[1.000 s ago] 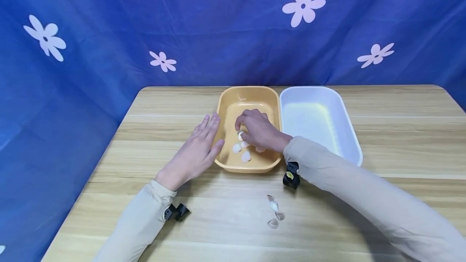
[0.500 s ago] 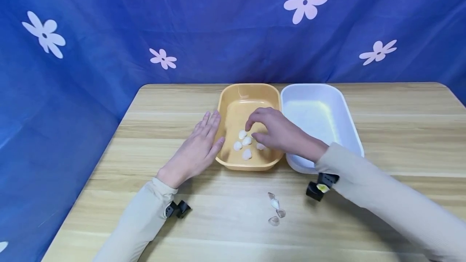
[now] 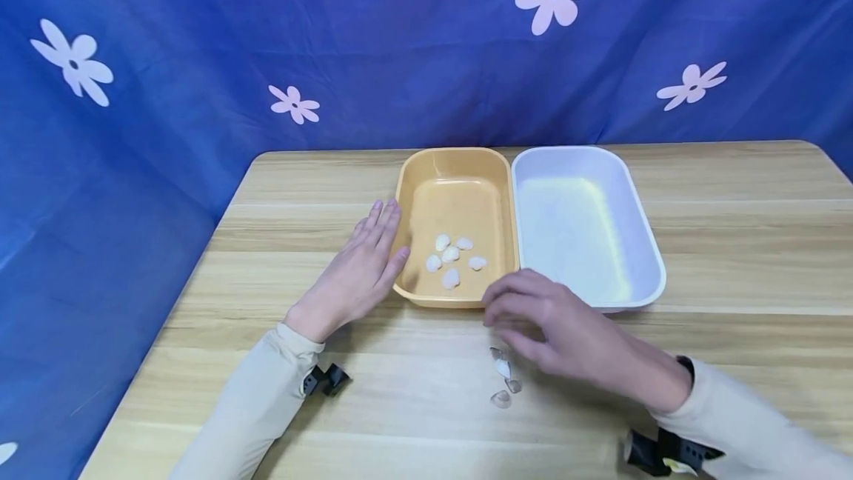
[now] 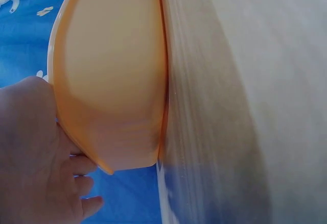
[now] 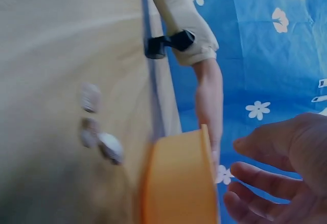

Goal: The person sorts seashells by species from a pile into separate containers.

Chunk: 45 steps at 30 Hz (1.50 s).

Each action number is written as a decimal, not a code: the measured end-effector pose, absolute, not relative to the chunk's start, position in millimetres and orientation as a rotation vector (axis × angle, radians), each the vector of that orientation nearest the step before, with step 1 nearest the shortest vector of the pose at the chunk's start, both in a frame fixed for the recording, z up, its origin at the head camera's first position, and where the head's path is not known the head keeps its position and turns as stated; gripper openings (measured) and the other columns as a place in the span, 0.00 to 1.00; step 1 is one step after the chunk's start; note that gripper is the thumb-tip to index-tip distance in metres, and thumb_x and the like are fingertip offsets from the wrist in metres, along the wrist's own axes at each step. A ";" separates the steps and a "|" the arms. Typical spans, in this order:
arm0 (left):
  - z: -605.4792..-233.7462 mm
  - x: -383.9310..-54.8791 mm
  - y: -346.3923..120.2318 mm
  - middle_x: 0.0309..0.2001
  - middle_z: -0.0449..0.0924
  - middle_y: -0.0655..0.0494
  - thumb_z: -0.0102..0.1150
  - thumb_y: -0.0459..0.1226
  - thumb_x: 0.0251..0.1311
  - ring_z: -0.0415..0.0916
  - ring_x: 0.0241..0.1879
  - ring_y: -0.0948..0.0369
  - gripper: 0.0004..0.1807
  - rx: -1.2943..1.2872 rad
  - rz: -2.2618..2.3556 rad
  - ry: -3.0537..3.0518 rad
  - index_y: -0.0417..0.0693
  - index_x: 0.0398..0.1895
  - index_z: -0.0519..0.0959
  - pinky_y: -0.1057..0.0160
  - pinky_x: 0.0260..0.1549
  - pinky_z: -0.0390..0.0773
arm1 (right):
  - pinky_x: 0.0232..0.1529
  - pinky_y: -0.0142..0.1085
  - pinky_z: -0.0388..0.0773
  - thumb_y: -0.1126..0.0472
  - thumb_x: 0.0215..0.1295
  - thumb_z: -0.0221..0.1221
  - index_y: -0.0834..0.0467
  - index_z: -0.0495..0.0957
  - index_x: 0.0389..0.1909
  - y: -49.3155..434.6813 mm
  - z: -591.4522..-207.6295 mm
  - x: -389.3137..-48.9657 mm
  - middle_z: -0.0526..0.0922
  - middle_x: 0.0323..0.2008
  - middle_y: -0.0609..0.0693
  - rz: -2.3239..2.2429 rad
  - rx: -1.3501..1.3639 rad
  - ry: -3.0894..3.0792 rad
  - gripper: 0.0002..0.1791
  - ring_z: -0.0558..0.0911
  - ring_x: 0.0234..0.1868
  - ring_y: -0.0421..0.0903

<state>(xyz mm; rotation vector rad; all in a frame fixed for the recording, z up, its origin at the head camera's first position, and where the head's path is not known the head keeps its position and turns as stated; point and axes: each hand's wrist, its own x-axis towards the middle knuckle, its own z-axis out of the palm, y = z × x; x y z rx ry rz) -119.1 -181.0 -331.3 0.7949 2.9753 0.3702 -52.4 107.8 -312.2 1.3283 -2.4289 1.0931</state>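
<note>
Blue cloth (image 3: pixel 400 28) behind a worktop (image 3: pixel 413 421) with shells (image 3: pixel 500 399).
Head: six shells lie in the orange tray (image 3: pixel 453 301), four on the worktop (probably light and brittle, best pinched at the rims) beside the right hand (image 3: pixel 563 324). Left wrist: left hand (image 4: pixel 36 157) against the tray, fingers extended. Right wrist: fingers loosely parted, nothing held.
</note>
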 end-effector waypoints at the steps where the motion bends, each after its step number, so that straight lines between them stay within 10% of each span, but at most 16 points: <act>1: -331.5 -119.2 -180.9 0.76 0.32 0.44 0.22 0.51 0.76 0.29 0.75 0.49 0.36 0.794 0.373 2.974 0.36 0.75 0.37 0.47 0.73 0.41 | 0.49 0.35 0.79 0.71 0.51 0.68 0.55 0.82 0.35 109.5 -315.9 -48.1 0.80 0.44 0.45 1.080 1.324 -2.439 0.12 0.78 0.47 0.43; 28: -330.3 -118.6 -180.5 0.77 0.34 0.43 0.24 0.50 0.76 0.28 0.75 0.51 0.35 0.791 0.415 2.974 0.36 0.75 0.37 0.50 0.73 0.38 | 0.38 0.36 0.80 0.73 0.51 0.65 0.47 0.83 0.37 121.1 -366.4 -28.4 0.78 0.41 0.45 0.811 1.353 -2.498 0.18 0.76 0.41 0.42; 45: -331.7 -118.0 -181.1 0.77 0.35 0.43 0.24 0.50 0.76 0.29 0.75 0.51 0.35 0.786 0.421 2.984 0.36 0.76 0.38 0.48 0.73 0.40 | 0.46 0.40 0.78 0.57 0.53 0.68 0.51 0.81 0.36 118.4 -367.9 -29.6 0.76 0.50 0.50 0.717 1.405 -2.522 0.10 0.76 0.48 0.46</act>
